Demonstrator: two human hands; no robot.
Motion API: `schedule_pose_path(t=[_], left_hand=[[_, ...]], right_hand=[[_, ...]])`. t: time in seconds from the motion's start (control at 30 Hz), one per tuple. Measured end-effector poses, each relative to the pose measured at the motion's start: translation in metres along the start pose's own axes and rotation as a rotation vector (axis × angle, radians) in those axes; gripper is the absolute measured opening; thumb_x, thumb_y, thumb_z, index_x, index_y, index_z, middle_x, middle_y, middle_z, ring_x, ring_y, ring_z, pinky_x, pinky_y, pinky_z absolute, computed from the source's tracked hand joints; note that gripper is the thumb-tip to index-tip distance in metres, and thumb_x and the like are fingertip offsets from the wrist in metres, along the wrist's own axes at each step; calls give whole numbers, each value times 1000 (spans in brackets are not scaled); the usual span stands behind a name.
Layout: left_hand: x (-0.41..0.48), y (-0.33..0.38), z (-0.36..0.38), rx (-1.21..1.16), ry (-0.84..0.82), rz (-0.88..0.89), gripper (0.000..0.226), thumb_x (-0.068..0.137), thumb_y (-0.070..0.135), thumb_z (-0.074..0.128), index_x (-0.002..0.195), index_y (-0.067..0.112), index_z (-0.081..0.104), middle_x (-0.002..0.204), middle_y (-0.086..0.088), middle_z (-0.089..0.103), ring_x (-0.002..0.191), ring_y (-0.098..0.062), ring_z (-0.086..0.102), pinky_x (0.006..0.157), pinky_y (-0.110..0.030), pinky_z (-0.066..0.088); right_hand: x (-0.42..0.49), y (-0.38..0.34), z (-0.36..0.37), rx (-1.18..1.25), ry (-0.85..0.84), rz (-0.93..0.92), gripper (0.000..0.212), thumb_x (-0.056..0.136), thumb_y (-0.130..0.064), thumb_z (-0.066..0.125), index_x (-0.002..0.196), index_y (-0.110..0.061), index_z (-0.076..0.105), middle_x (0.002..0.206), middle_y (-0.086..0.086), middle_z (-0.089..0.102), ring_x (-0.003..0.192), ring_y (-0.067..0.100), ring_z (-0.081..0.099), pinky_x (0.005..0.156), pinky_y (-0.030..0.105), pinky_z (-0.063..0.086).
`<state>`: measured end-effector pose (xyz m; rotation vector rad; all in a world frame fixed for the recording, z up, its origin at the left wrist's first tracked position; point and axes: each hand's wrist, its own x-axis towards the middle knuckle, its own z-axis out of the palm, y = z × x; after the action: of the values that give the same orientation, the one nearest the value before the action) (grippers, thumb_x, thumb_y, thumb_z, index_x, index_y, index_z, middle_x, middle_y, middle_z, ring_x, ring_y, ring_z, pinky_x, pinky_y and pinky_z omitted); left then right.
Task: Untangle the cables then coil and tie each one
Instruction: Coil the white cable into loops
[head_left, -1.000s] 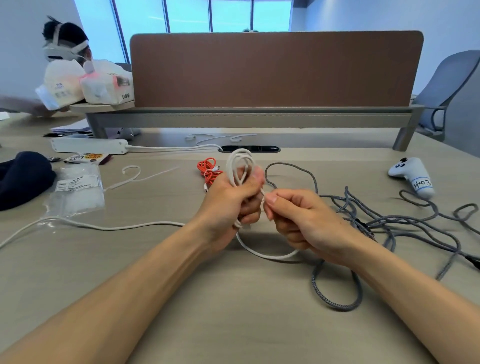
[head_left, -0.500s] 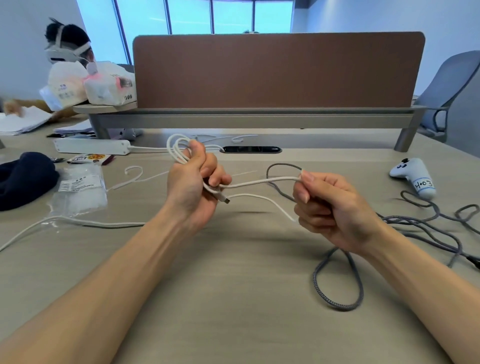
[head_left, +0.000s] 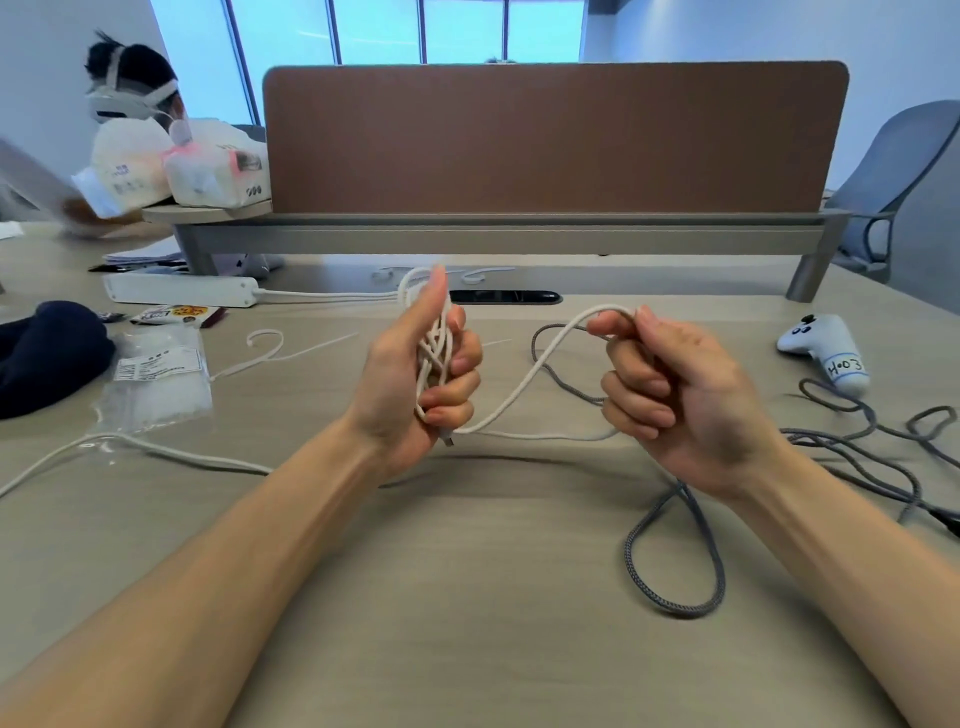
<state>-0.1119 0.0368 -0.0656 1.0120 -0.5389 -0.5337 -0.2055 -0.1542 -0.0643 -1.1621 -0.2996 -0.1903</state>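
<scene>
Left hand (head_left: 415, 374) is clamping the coiled white cable (head_left: 525, 378) at frame centre. Apart to its right, right hand (head_left: 680, 400) is pinching the free strand, which is slanting between them for the next wrap.

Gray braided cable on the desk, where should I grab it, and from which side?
Probably the near loop of the gray braided cable, pinched from above: it lies flat and open on the desk, with nothing lying across it.
</scene>
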Motion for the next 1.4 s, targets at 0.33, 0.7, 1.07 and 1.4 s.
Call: schedule_pose_path(t=[0.33,0.7,1.07,1.4], left_hand=[[-8,-27,15,562,-232,-47,29,70,43,73,72,25,50,47,-6,43,41,-18,33,39,-20,22],[-4,-28,19,259,-135,22,33,91,40,43,75,10,45,43,0,39,36,-15,47,47,-26,48],[-4,-25,17,285,-39,82,45,91,41,57,67,16,28,51,-1,16,33,-8,15,36,-15,19],[-7,-38,31,369,-58,109,19,83,39,57,76,24,66,49,-8,22,35,-7,17,38,-20,13]], right_hand=[[-3,8,2,-117,-148,99,32,96,-24,39,113,-9,62,60,0,34,38,6,28,37,17,21],[0,11,1,-238,-37,71,25,93,-30,49,77,-11,49,55,-1,31,40,11,32,38,22,34],[0,15,0,-393,-26,65,23,94,-30,43,87,-15,60,56,3,31,45,14,30,42,22,28],[-3,20,9,-443,-50,184,36,88,-38,45,67,-10,54,49,2,34,42,11,28,40,19,22]])
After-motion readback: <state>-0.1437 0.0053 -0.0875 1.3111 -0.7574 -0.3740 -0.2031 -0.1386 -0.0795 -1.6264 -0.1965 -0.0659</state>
